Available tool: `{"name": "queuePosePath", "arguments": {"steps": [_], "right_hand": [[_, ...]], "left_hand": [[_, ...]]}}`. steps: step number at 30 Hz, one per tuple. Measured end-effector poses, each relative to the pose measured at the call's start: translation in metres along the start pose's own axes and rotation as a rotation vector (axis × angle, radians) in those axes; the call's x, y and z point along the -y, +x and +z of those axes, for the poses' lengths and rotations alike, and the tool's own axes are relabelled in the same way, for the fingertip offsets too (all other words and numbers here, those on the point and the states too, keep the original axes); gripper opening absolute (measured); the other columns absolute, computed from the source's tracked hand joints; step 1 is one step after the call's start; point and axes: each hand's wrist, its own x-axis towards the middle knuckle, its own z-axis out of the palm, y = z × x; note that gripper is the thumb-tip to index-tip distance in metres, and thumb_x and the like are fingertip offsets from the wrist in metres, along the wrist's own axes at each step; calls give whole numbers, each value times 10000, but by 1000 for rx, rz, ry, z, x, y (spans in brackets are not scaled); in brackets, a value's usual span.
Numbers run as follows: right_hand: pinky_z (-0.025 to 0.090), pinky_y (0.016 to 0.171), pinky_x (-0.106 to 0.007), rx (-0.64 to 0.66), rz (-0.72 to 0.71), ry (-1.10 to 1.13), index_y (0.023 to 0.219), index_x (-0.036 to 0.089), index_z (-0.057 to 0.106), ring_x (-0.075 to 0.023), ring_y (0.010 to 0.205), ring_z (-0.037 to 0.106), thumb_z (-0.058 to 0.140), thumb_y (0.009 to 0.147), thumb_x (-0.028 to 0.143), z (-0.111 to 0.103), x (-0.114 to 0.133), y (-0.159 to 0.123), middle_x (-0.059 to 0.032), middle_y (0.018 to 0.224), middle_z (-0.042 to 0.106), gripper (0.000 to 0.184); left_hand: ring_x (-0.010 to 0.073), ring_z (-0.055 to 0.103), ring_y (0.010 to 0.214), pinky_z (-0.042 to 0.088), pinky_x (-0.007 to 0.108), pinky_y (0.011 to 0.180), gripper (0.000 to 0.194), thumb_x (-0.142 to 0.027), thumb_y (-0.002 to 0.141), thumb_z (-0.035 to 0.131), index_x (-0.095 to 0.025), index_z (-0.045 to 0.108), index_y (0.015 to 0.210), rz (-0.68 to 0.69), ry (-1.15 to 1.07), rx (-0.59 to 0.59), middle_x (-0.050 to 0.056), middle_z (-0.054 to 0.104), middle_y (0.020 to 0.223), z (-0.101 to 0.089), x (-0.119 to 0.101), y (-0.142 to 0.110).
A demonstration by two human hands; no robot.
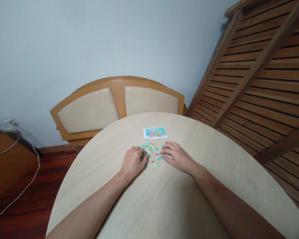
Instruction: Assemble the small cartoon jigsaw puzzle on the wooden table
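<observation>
Small jigsaw pieces (151,153), mostly teal, white and yellow, lie in a loose heap on the round table, between my two hands. My left hand (134,160) rests at the heap's left edge. Its fingers are bent, with a gap between thumb and forefinger, and its fingertips touch the nearest pieces. Over the right edge is my right hand (176,156), its fingers apart and reaching in among a few teal and pink pieces. Neither hand visibly holds a piece. Just beyond the heap lies a picture card (155,132) with a pink and a yellow cartoon figure on teal.
The pale wooden table (149,205) has a rounded far edge. Behind it stands a padded wooden headboard (118,99) against the wall. Slatted wooden boards (251,73) lean at the right. A white cable (36,172) trails past a brown cabinet (10,166) at the left.
</observation>
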Motion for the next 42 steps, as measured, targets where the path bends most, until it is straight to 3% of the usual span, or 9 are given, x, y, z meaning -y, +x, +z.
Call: {"name": "queuePosePath", "arguments": {"steps": [6,16,19,25,32,37,42], "right_hand": [[449,1046,-458,-19,-19,-3,967,233,728,-257,1201,550,537,989,267,1,2,0,-77,1109,682,195],[451,1008,-472,-91,111,-31,849,221,677,-262,1130,573,579,925,243,6,2,1,-89,1118,665,126],[454,999,-460,-100,95,-10,905,228,694,-257,1112,582,587,914,230,4,5,2,-86,1112,661,108],[430,1055,-448,-23,-114,100,1058,275,731,-260,1205,553,681,863,267,2,19,4,-62,1160,671,201],[438,1053,-463,-5,-152,85,1020,299,765,-259,1210,564,651,905,261,4,19,6,-48,1130,702,166],[455,1017,-442,-31,-100,58,1001,258,743,-248,1170,579,555,985,266,6,16,7,-49,1049,725,189],[467,999,-449,-143,50,36,987,232,728,-261,1125,599,534,993,262,10,6,5,-60,986,744,196]], "left_hand": [[221,616,934,472,338,873,175,-233,921,551,-192,682,812,-29,-60,-50,53,707,908,5,6,3],[299,549,991,450,437,897,176,-219,884,548,-182,688,785,-143,61,-158,108,692,971,1,23,8],[286,553,1001,450,414,896,153,-221,897,550,-189,687,836,-105,72,-138,99,682,989,-1,19,7],[258,574,987,431,384,863,105,-266,912,611,-214,701,926,62,85,-11,69,678,999,-9,1,1],[268,586,992,417,392,870,147,-356,903,661,-230,736,906,46,110,63,80,680,977,-9,-5,-2],[267,607,949,421,392,852,137,-335,914,653,-242,754,911,83,122,82,69,713,941,-9,-3,-1],[266,616,947,429,378,836,138,-305,930,632,-255,761,934,98,153,98,65,723,949,-10,-6,-3]]}}
